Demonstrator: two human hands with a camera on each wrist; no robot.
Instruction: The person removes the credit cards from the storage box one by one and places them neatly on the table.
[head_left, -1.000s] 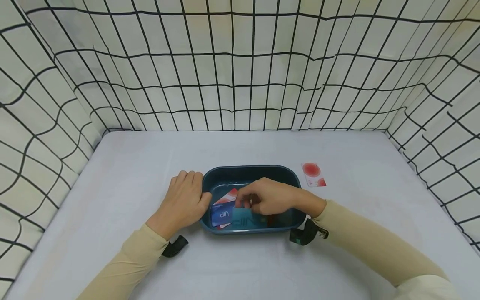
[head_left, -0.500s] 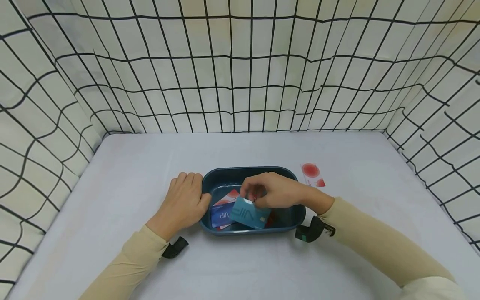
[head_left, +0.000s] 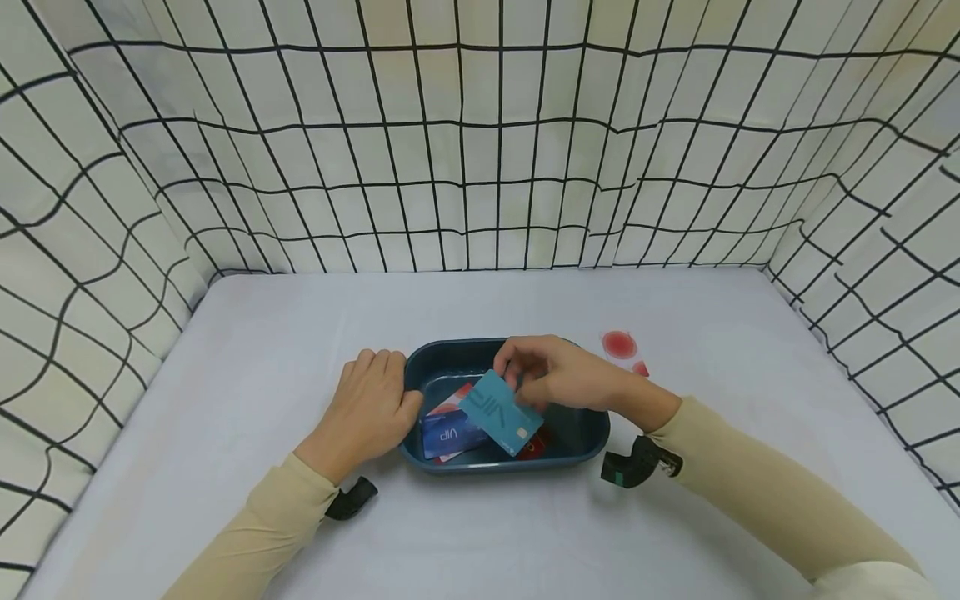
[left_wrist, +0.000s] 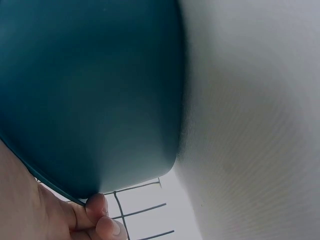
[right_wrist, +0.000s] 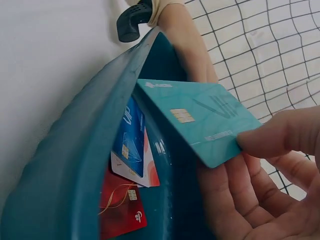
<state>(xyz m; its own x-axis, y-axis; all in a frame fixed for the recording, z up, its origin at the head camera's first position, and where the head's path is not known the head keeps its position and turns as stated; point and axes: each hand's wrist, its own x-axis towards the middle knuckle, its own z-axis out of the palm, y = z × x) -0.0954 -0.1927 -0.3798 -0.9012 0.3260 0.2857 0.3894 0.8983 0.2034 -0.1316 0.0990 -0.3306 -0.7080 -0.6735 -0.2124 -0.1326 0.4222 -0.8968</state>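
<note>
Right hand (head_left: 562, 377) pinches a teal card (right_wrist: 195, 112) by its edge, thumb above and fingers beneath, the card slanting left from the fingertips over a dark teal bin (head_left: 510, 468). Below it, a blue card (head_left: 450, 435) and a red card (right_wrist: 122, 205) lie inside. Left hand (head_left: 367, 408) grips the bin's left rim. Beyond the right wrist, a white-and-red card (head_left: 619, 344) lies on the table (head_left: 712, 325), partly hidden.

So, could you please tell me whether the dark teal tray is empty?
It is not empty: in the right wrist view, a blue card and a red card lie inside the tray.
</note>
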